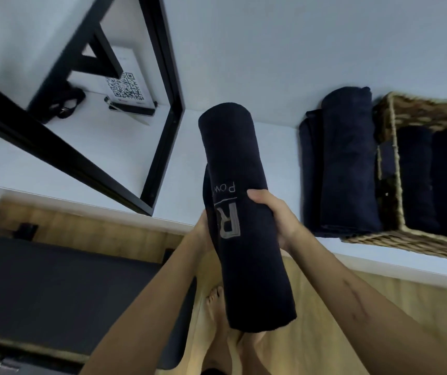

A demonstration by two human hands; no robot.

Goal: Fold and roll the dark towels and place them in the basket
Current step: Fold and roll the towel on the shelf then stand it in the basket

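Held thing: I hold a rolled dark towel [240,201] in the air above the edge of the white surface [244,136], just left of the stack and the basket.
Long axis: the roll runs away from me, far end over the surface, near end over the wooden floor.
Right hand [273,217]: my fingers curl round the roll's middle from the right; this hand is nearer the basket.
Left hand [202,228]: it cups the roll from the left, mostly hidden behind it; I cannot tell how its fingers lie.
Wicker basket [395,163]: to my right, with rolled dark towels [417,182] lying the same way; the next move likely goes rightward.
Folded dark towels [346,163]: stacked touching the basket's left wall.
Writing: grey "R" and "Pow", rest hidden.
Card: QR code [126,87], far left.
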